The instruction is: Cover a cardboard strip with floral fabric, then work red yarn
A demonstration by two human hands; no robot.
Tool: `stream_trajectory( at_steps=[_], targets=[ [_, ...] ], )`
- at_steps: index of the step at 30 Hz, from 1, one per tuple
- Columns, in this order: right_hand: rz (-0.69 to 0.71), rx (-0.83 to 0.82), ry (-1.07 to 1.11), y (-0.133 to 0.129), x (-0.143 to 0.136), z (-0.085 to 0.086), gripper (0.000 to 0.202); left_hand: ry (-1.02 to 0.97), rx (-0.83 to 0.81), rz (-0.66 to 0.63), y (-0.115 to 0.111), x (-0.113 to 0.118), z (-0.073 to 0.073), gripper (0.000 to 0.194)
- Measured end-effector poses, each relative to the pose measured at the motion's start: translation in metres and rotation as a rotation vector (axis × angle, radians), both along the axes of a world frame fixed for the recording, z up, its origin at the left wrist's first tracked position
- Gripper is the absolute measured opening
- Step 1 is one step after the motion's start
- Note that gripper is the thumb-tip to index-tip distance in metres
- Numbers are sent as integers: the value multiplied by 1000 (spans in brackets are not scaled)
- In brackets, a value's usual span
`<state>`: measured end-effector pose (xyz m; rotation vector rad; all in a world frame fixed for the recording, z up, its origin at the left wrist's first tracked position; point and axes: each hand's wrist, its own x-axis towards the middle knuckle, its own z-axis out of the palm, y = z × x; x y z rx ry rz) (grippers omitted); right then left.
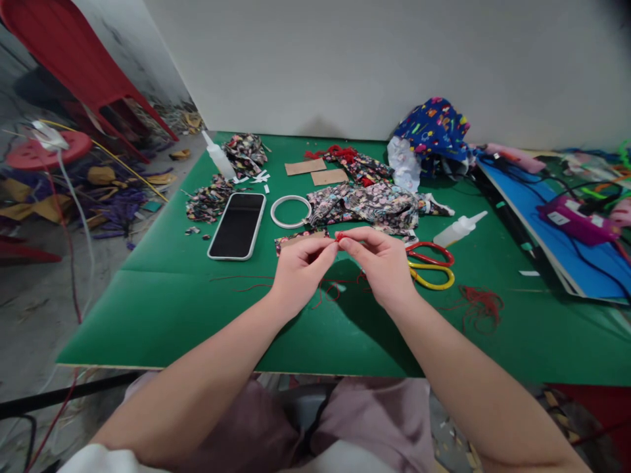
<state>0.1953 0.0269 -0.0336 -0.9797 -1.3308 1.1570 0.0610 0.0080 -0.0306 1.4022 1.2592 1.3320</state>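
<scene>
My left hand [302, 268] and my right hand [383, 264] meet above the green table, thumbs and fingers pinched. Between their fingertips is a small piece of red cord [340, 237], mostly covered by the fingers. Thin red threads [329, 289] trail on the table below the hands. Just beyond lies a strip of floral fabric [282, 244] with brown card, partly hidden by my left hand. Scissors [434, 286] with one red and one yellow handle loop lie beside my right hand, their blades out of sight. A tangle of red thread [483, 305] rests farther right.
Beyond the hands are a phone [237, 226], a white ring [274, 218], floral fabric [367, 205], brown cards [329, 177] and glue bottles [221, 159]. A blue folder [522, 203] with cables and a purple device [576, 220] occupies the right. A white wall [355, 66] backs the table.
</scene>
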Motion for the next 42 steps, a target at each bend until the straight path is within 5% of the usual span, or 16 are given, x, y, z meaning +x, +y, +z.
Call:
stream_trajectory(
  at_steps=[42],
  targets=[
    [-17,-44,68,-1,-4,-2,7,-52,-18,-73,1,0,-4,16]
  ],
)
